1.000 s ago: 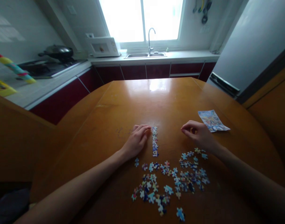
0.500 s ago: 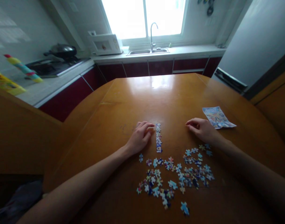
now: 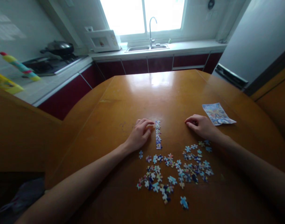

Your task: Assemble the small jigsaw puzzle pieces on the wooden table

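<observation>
A narrow strip of joined jigsaw pieces [image 3: 158,134] stands upright in the view near the table's middle. Just left of it rests my left hand [image 3: 140,133], fingers stretched loosely apart, fingertips close to the strip's upper edge and nothing in them. On the other side, some way off, my right hand [image 3: 201,126] is closed, thumb and forefinger pressed together; whatever may be between them is hidden. Beyond its knuckles lies a creased picture sheet [image 3: 218,113]. Loose jigsaw pieces [image 3: 195,171] are scattered nearer to me, one blue piece [image 3: 184,202] apart at the front.
Everything lies on a brown wooden table [image 3: 123,96]. Behind it run a counter with a sink [image 3: 139,48], a faucet [image 3: 151,31] and a white microwave [image 3: 103,41]. At left a dark pan [image 3: 60,48] sits on the stove; a grey fridge [image 3: 252,43] stands right.
The view has tilted slightly down, so the table and its contents sit a little higher in the picture. Both hands keep nearly the same places and poses.
</observation>
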The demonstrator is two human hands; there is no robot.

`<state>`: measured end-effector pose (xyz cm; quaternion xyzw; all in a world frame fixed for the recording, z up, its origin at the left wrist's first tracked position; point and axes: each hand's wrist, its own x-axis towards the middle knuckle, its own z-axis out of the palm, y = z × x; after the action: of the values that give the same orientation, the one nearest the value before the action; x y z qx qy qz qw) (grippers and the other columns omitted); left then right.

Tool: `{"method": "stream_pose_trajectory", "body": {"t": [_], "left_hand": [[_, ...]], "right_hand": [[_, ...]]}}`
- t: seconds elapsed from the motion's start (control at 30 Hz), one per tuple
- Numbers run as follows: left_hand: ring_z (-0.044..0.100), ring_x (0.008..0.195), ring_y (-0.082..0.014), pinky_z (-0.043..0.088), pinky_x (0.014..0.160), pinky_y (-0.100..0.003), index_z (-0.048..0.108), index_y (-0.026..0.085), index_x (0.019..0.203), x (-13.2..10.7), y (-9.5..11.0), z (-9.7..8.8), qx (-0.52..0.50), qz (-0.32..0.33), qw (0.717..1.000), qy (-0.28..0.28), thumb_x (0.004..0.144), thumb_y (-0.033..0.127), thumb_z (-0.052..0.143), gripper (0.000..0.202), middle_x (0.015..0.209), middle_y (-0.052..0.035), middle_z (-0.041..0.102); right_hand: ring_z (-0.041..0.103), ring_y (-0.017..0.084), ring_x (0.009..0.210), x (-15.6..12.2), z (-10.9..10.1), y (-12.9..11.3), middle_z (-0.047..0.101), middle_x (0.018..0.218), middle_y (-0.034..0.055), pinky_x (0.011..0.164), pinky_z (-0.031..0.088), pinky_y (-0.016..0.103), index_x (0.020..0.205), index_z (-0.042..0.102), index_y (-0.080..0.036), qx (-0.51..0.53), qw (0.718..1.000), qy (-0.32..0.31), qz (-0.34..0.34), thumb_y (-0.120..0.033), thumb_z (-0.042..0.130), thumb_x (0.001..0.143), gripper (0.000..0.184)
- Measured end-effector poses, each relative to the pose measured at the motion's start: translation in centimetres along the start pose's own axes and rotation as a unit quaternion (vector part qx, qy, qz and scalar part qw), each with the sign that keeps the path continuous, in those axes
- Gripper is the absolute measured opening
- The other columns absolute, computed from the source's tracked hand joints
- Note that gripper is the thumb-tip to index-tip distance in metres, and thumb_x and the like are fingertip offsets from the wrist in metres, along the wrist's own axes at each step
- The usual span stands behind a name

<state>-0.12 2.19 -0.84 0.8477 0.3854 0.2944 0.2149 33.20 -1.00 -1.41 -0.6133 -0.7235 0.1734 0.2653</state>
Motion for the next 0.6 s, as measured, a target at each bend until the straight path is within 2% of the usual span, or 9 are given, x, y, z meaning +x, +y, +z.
{"method": "stream_pose_trajectory", "body": {"t": [0.6], "left_hand": [[0.054, 0.108, -0.0233, 0.047, 0.100, -0.045, 0.064, 0.020, 0.109, -0.01, -0.08, -0.01, 0.011, 0.005, 1.000, 0.000, 0.091, 0.010, 0.055, 0.023, 0.112, -0.0057, 0.065]], "right_hand": [[0.064, 0.019, 0.075, 0.07, -0.06, -0.19, 0.071, 0.086, 0.0057, 0.069, 0.050, 0.032, 0.087, 0.075, -0.021, -0.003, 1.000, 0.000, -0.004, -0.027, 0.061, 0.086, 0.015]]}}
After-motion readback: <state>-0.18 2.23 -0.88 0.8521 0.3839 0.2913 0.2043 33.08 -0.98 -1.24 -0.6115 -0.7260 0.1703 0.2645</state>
